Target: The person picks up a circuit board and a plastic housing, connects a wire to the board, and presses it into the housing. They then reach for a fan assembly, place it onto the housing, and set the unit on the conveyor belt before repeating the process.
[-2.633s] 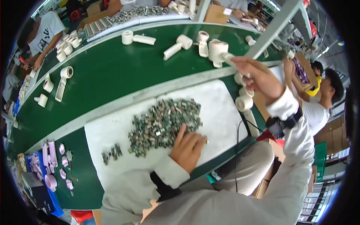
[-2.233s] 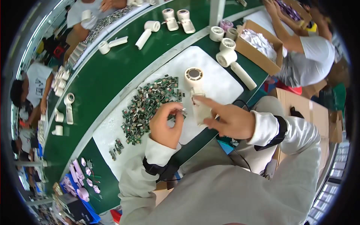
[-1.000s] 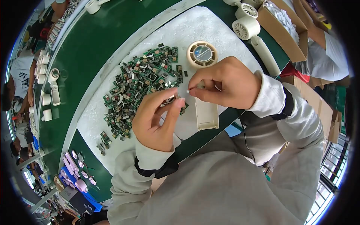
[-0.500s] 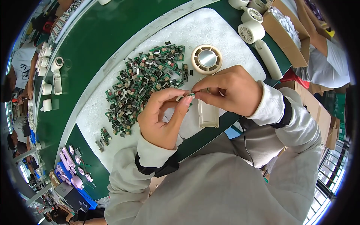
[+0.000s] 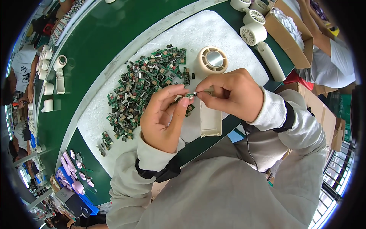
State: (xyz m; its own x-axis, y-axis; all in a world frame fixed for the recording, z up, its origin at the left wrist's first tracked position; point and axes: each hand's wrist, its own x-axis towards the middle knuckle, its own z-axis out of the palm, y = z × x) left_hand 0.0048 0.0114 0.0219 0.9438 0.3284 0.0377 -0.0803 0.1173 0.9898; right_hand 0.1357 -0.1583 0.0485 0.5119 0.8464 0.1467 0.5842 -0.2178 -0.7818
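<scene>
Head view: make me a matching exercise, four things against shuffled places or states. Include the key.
Things
1. Small circuit board
2. Pile of circuit boards
3. Cardboard box
4. Pink plastic parts

Places or states
A. Upper right, with white pieces inside
B. Far lower left of the view
C. Held by the left hand
D. Spread on the white sheet

Pairs: 1-C, 2-D, 3-A, 4-B
</scene>
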